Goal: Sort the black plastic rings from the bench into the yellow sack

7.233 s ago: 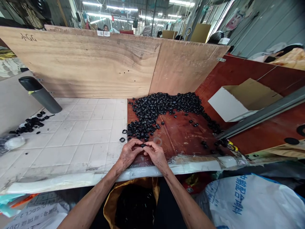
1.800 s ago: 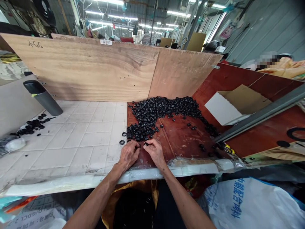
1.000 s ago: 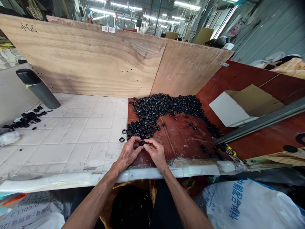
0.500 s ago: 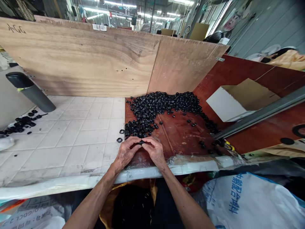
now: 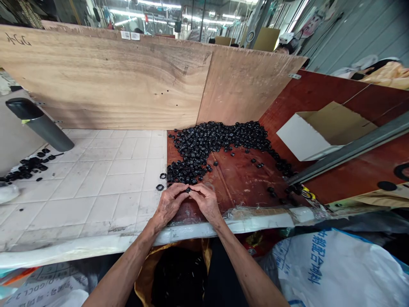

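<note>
Between my two hands is a small black ring-like part [image 5: 188, 190], mostly covered by the fingers. My left hand [image 5: 170, 201] pinches it from the left with thumb and fingertips. From the right, my right hand [image 5: 207, 202] pinches the same part, so the fingertips of both hands nearly meet. Just beyond them lies a large pile of small black rings [image 5: 204, 143] on the red-brown board [image 5: 236, 183]. Two loose rings, one of them a black ring [image 5: 159, 187], rest on the white tiled surface left of my left hand.
A dark grey bottle [image 5: 41, 123] leans at the left, near some black pieces [image 5: 28, 166]. Wooden panels [image 5: 128, 81] wall the back. An open cardboard box [image 5: 319, 132] and a metal bar [image 5: 348, 147] are at right. Below the edge sits a bag of black pieces [image 5: 179, 277].
The black part between my fingertips has tilted slightly; both hands stay in almost the same place. A person's head has come into view behind the panel at the upper right.
</note>
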{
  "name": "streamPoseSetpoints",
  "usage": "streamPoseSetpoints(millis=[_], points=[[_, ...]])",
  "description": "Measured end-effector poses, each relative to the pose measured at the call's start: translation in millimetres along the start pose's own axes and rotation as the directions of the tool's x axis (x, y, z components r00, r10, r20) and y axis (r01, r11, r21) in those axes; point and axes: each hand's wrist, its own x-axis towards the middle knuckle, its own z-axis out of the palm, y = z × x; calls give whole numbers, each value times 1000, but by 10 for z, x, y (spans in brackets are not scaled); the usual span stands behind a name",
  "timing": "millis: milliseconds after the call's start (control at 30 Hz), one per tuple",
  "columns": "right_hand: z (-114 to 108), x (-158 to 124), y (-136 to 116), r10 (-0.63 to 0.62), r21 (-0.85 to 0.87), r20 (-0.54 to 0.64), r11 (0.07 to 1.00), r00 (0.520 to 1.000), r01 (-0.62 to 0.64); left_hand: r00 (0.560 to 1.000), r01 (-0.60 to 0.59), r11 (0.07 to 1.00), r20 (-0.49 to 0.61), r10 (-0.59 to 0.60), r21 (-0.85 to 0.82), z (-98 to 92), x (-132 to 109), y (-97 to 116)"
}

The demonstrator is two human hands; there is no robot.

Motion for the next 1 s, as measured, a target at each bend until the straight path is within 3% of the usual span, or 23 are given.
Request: streamPoseSetpoints(millis=[133, 267, 433, 633, 867, 1000], points=[[-15, 21, -73, -106, -74, 14, 991, 994, 107, 989, 146, 987, -13, -147, -70, -2, 4, -1], [-27, 30, -128, -98, -38, 60, 994, 993, 100, 966, 259, 958, 9, -260, -127, -13, 12, 42], [-14, 20, -87, -65, 35, 35, 997, 997, 63, 983, 182, 977, -13, -185, -110, 2, 13, 50], [30, -22, -49, 46, -137, -85, 989, 995, -57, 999, 39, 999, 12, -38, -21, 60, -14, 17], [3, -38, -182, 17, -276, 22, 961, 1000, -10, 994, 99, 994, -35, -101, -54, 28, 9, 39], [-7, -37, -212, 10, -297, -39, 955, 999, -21, 993, 112, 992, -31, -114, -63, 10, 15, 48]])
